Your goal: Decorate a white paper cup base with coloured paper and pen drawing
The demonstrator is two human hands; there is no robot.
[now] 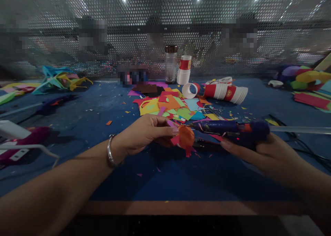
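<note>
Between the thumb and fingers of my left hand (pixel 152 132) is a small paper craft (pixel 186 137), with an orange rounded part and pink and red pieces. My right hand (pixel 258 149) is wrapped round a dark blue glue gun (pixel 232 129), which has a lit red light and a clear glue stick (pixel 297 129) out of its back. The gun's nozzle points left and is close to the top of the paper craft; I cannot tell if they touch. Behind both hands lies a heap of coloured paper scraps (pixel 168 103).
White and red paper cups (pixel 224 92) lie behind the scraps, near a stack of cups (pixel 184 70) and a glass bottle (pixel 170 65). A second glue gun (pixel 54 103) and a pink power strip (pixel 33 139) are at left. Black cables (pixel 307 149) run at right. A perforated metal screen (pixel 139 29) stands behind.
</note>
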